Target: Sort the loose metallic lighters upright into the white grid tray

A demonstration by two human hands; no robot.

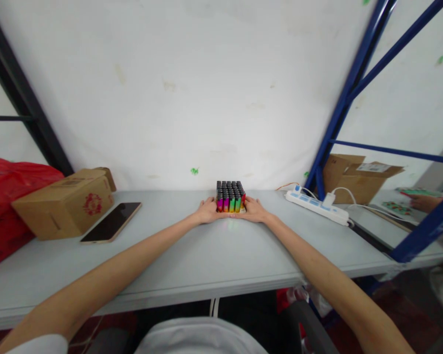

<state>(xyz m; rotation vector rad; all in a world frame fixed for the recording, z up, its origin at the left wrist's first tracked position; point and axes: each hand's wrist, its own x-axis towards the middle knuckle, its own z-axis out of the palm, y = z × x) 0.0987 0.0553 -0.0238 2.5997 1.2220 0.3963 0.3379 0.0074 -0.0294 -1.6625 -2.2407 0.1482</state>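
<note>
A block of several upright lighters (231, 197), with black tops and pink, orange, yellow and green bodies, stands in rows on the grey table close to the wall. My left hand (207, 211) presses on its left side, and my right hand (255, 210) on its right side. The thumbs of both hands stretch along the front bottom edge and nearly meet in the middle. Between them the two hands clasp the block. Whether a tray lies under the lighters is hidden.
At left are a cardboard box (70, 204), a red plastic bag (7, 211) and a dark tablet or phone (112, 222). A white power strip (317, 206) lies right, by a blue rack post (339, 108). Beyond it are an open carton (354, 179) and another person's hand (423, 202).
</note>
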